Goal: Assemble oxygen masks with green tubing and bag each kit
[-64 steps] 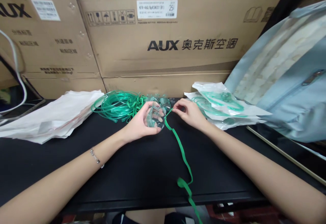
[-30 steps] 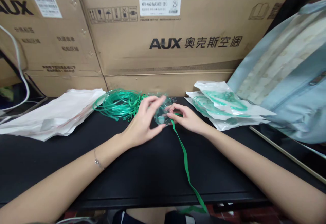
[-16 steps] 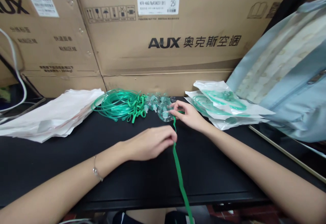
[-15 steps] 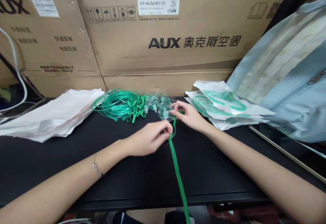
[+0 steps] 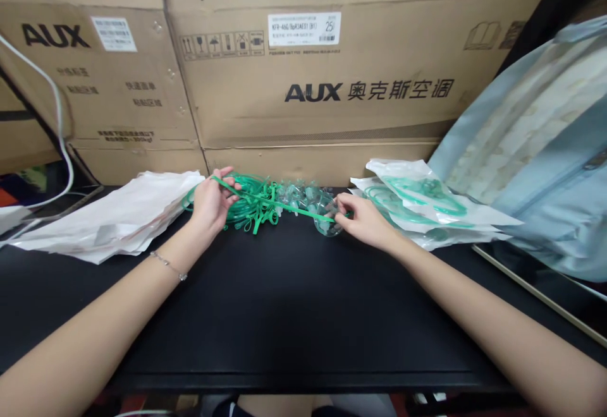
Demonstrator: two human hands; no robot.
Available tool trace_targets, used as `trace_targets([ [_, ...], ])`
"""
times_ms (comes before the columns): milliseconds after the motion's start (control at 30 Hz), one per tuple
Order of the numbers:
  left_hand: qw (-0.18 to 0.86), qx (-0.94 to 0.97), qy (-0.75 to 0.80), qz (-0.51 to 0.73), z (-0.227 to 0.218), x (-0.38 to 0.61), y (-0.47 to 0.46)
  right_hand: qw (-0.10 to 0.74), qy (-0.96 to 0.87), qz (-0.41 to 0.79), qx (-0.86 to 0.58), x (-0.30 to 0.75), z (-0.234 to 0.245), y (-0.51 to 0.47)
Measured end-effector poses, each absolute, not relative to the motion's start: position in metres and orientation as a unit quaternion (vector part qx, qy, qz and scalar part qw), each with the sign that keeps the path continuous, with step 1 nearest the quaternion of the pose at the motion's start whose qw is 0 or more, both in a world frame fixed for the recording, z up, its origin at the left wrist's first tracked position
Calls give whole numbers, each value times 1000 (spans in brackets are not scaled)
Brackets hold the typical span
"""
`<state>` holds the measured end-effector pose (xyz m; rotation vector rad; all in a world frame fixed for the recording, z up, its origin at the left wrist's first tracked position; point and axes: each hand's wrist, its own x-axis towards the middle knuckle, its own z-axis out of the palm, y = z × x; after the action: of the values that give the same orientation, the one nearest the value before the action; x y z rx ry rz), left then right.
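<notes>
A green elastic strap (image 5: 279,203) stretches taut between my two hands above the black table (image 5: 284,316). My left hand (image 5: 211,202) pinches the strap's left end, over a coil of green tubing (image 5: 244,205). My right hand (image 5: 360,218) is closed on the strap's other end, where it meets a clear plastic mask (image 5: 327,221). More clear masks (image 5: 303,193) lie between the tubing and my right hand.
A stack of white flat bags (image 5: 114,215) lies at the left. Sealed bags holding green tubing (image 5: 422,202) lie at the right. Large cardboard boxes (image 5: 322,82) stand along the table's back. A light blue bag (image 5: 545,145) leans at the far right.
My left hand has moved from the table's middle up and left, pulling the strap from hanging over the front edge to stretched sideways. The right hand stays at the mask.
</notes>
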<state>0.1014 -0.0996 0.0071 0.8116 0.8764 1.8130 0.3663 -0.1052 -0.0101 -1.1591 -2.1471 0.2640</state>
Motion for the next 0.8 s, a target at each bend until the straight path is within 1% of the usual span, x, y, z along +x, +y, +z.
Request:
trace_targets([
  [167, 480, 282, 373, 742, 14, 85, -93, 329, -818, 96, -462, 371, -8, -102],
  [267, 508, 291, 372, 720, 18, 82, -95, 346, -804, 121, -468, 373, -11, -97],
  [333, 535, 309, 371, 694, 20, 85, -97, 363, -787, 175, -468, 373, -14, -95],
  [500, 589, 370, 369, 617, 20, 105, -110, 399, -705, 404, -424, 364, -14, -103],
  [600, 601, 467, 361, 539, 20, 119, -122, 403, -671, 477, -400, 356, -11, -113],
  [700, 583, 562, 364, 461, 15, 129, -130, 397, -649, 525, -381, 351, -12, -119],
  [733, 558, 596, 390, 425, 11, 131, -131, 396, -644, 537, -375, 350, -12, -119],
  [800, 472, 669, 462, 340, 3, 133, -131, 397, -636, 551, -367, 349, -13, -119],
])
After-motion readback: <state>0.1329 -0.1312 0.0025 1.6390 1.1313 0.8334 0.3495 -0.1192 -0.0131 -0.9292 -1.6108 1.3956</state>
